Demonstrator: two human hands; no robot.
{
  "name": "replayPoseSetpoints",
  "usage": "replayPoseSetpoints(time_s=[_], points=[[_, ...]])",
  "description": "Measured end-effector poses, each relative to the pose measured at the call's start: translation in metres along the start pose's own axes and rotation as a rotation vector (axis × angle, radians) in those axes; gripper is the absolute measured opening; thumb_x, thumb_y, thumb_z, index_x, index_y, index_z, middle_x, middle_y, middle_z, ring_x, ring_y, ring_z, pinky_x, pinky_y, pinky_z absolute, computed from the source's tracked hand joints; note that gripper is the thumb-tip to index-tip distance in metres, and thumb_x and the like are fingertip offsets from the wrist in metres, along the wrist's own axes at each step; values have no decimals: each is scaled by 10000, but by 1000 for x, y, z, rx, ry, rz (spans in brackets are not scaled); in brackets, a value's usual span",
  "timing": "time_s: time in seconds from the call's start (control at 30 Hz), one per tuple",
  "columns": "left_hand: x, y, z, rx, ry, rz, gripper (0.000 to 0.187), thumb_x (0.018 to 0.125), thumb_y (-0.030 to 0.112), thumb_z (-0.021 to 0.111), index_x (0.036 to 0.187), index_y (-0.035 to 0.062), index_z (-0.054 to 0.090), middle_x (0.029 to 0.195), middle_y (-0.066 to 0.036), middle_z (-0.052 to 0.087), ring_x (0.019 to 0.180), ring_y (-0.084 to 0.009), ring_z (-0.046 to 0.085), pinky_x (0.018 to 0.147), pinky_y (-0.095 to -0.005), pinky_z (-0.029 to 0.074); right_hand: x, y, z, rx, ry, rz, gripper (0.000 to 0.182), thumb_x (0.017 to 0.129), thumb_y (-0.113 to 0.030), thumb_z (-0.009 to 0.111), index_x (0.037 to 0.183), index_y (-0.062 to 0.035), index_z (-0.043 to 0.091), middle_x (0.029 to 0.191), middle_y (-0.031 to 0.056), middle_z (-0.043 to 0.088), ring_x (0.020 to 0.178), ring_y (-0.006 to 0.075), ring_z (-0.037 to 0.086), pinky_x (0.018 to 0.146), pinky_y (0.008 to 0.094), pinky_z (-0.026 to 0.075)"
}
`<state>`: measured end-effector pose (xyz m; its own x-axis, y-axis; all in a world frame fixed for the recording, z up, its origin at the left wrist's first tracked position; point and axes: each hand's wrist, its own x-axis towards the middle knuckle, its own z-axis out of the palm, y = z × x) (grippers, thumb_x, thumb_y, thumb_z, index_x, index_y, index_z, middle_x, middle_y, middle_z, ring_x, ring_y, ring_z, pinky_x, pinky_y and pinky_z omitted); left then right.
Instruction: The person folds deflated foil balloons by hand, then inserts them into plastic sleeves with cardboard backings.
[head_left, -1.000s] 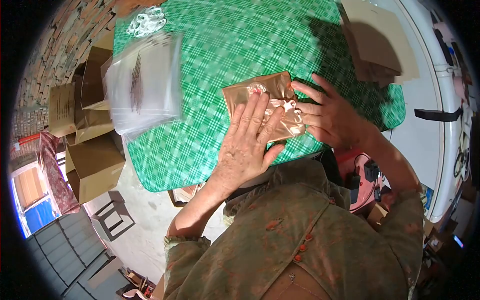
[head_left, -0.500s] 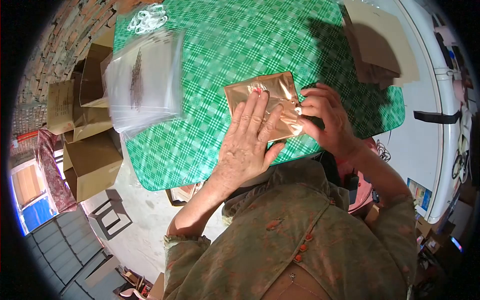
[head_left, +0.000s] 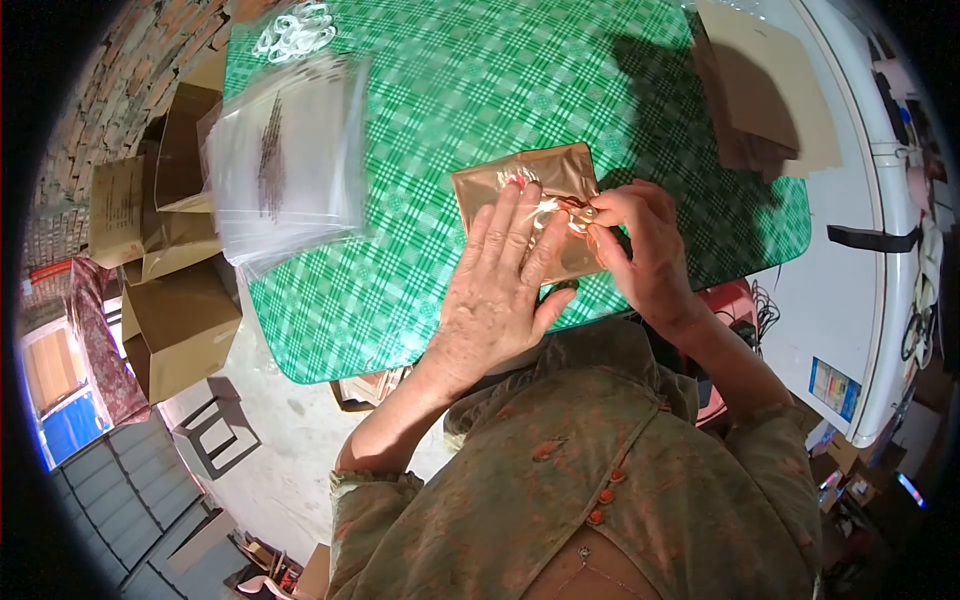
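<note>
The shiny copper packet [head_left: 560, 172] lies flat on the green table [head_left: 440, 120]; over it the left hand [head_left: 497, 285] rests, fingers open, apparently to stop it sliding; at its right edge the right hand [head_left: 640, 250] pinches crinkled film between thumb and fingertips. Left of the packet, clear sleeves [head_left: 300, 165] sit stacked, seemingly kept within reach.

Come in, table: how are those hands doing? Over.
Left hand flat on shiny copper-coloured squarish packet. Right hand at packet's right edge, grip unclear. Stacked clear plastic bags off left, not in the way.
</note>
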<state>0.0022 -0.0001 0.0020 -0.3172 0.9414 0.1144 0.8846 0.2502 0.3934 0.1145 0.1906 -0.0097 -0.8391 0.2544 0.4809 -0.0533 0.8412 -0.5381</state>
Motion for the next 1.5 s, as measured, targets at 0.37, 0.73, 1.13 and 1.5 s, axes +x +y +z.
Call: replayPoseSetpoints(time_s=[0.37,0.73,1.13,1.5], points=[[-1,4,-6,86,-85,33,720,962,573,578,1581,244,415,1671,-57,310,1562,-300,226,1272,-561,130,0,-1,5,-45,20,-48,484,759,62,760,1194,-68,593,969,66,650,962,284,606,929,448,441],[1,2,-3,9,-34,25,635,974,513,588,1514,189,509,1668,-102,306,1557,-330,231,1270,-527,159,0,-7,-2,-241,-81,-216,613,787,-148,777,1342,-27,544,1374,139,560,1321,301,505,1091,568,345],[-1,-2,-1,-32,-27,47,624,976,390,599,1546,179,455,1663,-137,300,1553,-364,221,1264,-544,161,-10,-27,-18,-229,-496,-89,956,844,-525,683,1512,81,367,1609,230,342,1536,354,268,1209,656,149],[-2,-5,3,-59,17,61,494,950,379,649,1377,136,598,1611,-147,374,1544,-373,235,1260,-550,172,43,-4,5,-256,-415,-312,769,908,-459,620,1447,70,482,1530,205,476,1467,355,394,1220,618,132]])
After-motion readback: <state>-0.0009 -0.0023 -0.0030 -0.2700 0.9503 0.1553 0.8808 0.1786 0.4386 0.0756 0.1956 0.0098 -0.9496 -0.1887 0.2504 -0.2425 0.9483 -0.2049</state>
